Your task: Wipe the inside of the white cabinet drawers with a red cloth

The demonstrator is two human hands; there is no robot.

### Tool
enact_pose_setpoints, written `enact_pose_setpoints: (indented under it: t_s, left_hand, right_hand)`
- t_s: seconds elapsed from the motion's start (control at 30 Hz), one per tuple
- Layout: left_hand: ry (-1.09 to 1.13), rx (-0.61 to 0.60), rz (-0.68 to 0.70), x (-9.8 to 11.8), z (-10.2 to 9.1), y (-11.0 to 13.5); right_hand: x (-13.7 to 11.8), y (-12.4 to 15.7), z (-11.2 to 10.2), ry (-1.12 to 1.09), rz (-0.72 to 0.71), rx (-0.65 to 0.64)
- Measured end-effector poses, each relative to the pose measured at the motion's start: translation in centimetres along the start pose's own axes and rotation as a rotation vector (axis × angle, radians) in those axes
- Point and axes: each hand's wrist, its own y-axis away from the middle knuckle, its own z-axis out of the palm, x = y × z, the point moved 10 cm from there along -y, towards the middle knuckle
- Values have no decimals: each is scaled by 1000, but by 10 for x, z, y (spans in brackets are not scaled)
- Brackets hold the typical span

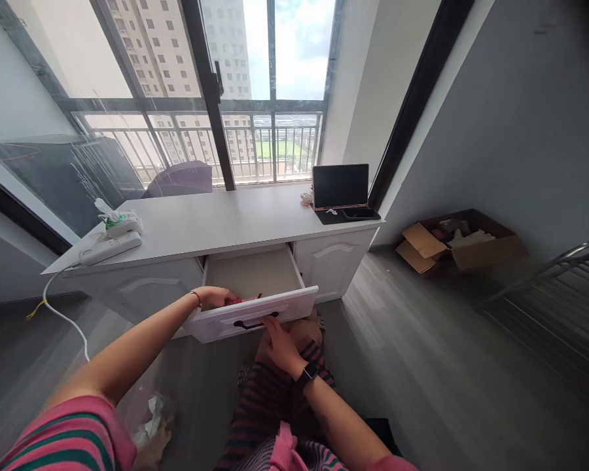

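Observation:
A white desk (216, 222) stands under the window, and its middle drawer (255, 314) is pulled out. My left hand (216, 297) reaches over the drawer's front into it, fingers curled on a small reddish thing I cannot make out. My right hand (279, 343) sits just below the drawer front, its fingertips at the dark handle (255, 322). A smartwatch is on that wrist, and a thin red band on the left one.
On the desk lie a power strip (110, 248) with a white cord, a tissue pack (120, 221) and an open laptop (342, 193). A cardboard box (459, 243) sits on the floor at right, near a metal rack (564, 294). A plastic bag (152, 425) lies below left.

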Motion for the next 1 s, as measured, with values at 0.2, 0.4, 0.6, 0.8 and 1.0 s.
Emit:
enact_pose_setpoints:
  t_s: [0.2,0.4,0.6,0.8,1.0]
  left_hand:
    - [297,704,10,-13,-46,113]
    - [499,1512,-777,-51,78,242]
    - [597,1566,-800,-41,150,183]
    - [427,1567,-511,12,98,104]
    - [34,1460,-148,108,74,37]
  right_hand:
    - [-27,15,-54,-161,-164,255]
    - [-13,25,-155,180,-93,756]
    - [23,-1,-158,325,2,606]
    - [22,2,-162,322,-13,565]
    - [22,-1,-167,233,-33,539]
